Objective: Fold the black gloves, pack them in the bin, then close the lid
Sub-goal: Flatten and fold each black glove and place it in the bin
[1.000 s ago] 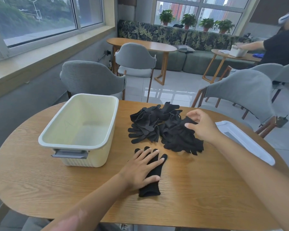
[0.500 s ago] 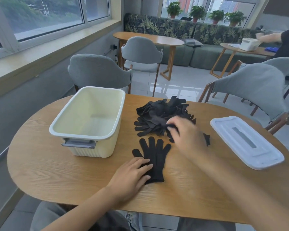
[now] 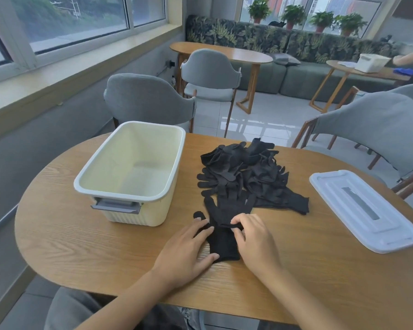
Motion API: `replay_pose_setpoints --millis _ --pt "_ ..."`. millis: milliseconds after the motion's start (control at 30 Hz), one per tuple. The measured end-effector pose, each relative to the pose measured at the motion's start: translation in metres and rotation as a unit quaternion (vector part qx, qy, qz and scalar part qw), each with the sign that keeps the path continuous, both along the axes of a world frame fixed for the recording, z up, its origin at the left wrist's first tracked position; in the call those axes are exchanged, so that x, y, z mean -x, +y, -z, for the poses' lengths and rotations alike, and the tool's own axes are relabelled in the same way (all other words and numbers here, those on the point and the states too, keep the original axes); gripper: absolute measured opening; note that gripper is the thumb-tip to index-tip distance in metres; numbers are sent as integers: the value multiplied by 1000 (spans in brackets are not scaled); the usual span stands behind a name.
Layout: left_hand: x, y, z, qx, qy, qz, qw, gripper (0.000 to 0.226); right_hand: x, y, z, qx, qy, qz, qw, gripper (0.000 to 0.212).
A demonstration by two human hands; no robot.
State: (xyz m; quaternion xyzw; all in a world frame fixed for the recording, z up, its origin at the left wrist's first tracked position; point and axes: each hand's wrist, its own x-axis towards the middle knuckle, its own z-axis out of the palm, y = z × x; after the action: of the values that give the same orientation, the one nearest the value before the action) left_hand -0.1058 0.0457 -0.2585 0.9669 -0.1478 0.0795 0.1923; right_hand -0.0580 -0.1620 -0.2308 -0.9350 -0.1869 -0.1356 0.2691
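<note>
A black glove [image 3: 224, 215] lies flat on the wooden table [image 3: 81, 246], fingers pointing away from me. My left hand [image 3: 186, 251] rests flat on its left side and cuff with straight fingers. My right hand [image 3: 255, 239] pinches a fold of the glove's fabric near the palm. Behind them is a loose pile of several black gloves [image 3: 246, 172]. The cream bin [image 3: 134, 172] stands open and empty at the left. Its white lid [image 3: 365, 208] lies flat at the right.
Grey chairs [image 3: 148, 101] stand around the table's far side and right. Another person's arm works at a far table [image 3: 367, 72] with a white bin. A window sill runs along the left wall.
My right hand has come back from the pile to the flat glove and now pinches it. My left hand has slid down toward the cuff. The camera has tilted lower.
</note>
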Motion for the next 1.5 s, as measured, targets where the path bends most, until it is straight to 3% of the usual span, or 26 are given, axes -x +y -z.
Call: replay_pose_setpoints --millis 167,633,1500 --pt "5 0 -3 20 -3 -57 998 92 20 4 11 -24 -32 -10 999 22" --pt "5 -2 -3 33 -11 -74 997 101 53 5 19 -21 -92 -39 995 23" --pt "6 -2 -5 0 4 -76 997 111 49 0 27 -10 -64 -58 996 26"
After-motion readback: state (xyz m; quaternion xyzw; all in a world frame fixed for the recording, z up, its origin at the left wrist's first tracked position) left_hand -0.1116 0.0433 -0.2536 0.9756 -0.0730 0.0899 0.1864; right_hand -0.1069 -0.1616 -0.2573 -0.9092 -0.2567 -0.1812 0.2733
